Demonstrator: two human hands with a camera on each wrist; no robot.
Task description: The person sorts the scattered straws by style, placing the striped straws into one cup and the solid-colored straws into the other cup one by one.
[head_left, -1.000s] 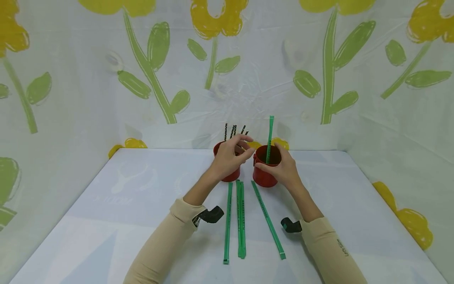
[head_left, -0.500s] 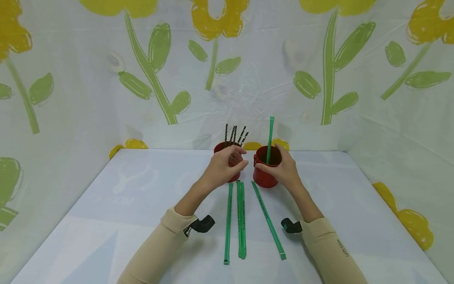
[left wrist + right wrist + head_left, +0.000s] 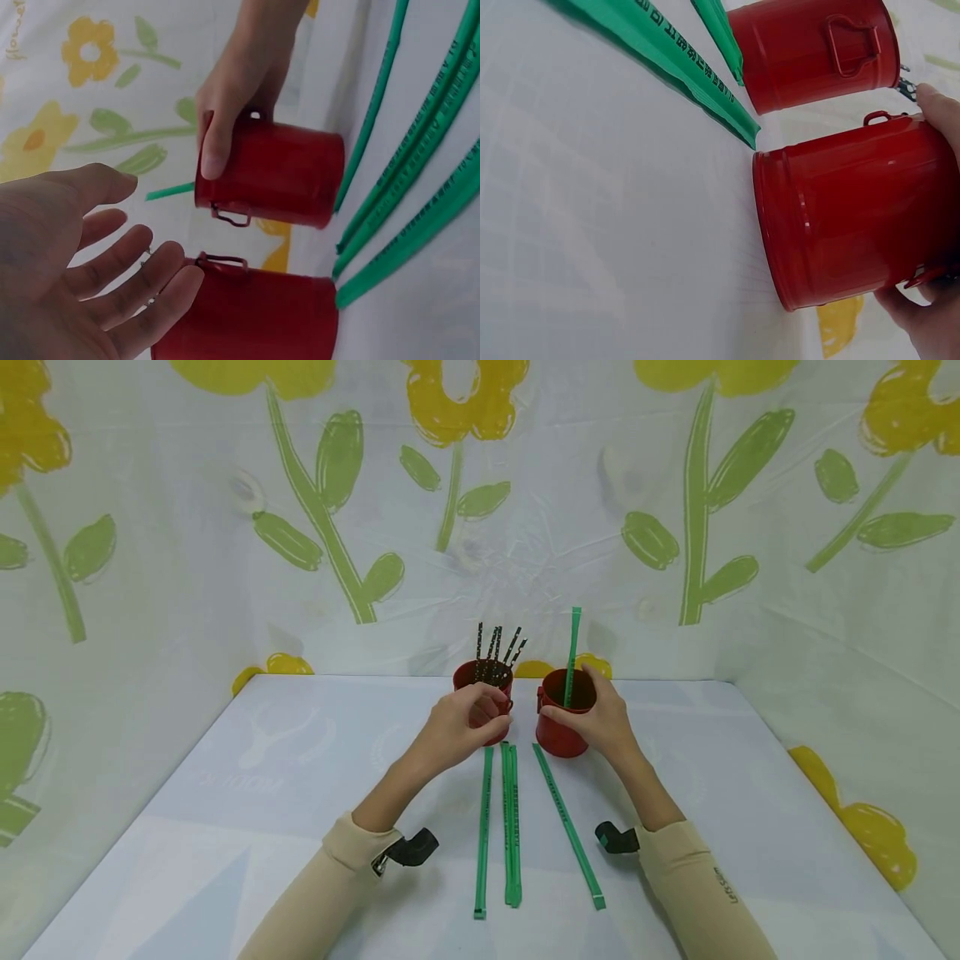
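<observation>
My right hand (image 3: 606,720) grips a red metal bucket (image 3: 558,742) near its rim, thumb on the near side and fingers on the far side. One green wrapped straw (image 3: 573,639) stands upright in that bucket. To its left is a second red bucket (image 3: 262,315), holding several dark patterned straws (image 3: 497,643). In front of this second bucket hovers my left hand (image 3: 453,727), empty, its fingers loosely curved and overlapping the bucket in the head view. The left wrist view shows its palm (image 3: 37,255) with the fingers spread a little apart.
Several green wrapped straws (image 3: 512,827) lie lengthwise on the white table (image 3: 225,827) before the buckets, one slanted straw (image 3: 568,827) to the right. A flower-printed sheet (image 3: 540,527) hangs behind and at both sides.
My left hand has drawn back toward me and to the left, away from the second bucket's rim, uncovering the dark straws. The right hand keeps its grip on its bucket.
</observation>
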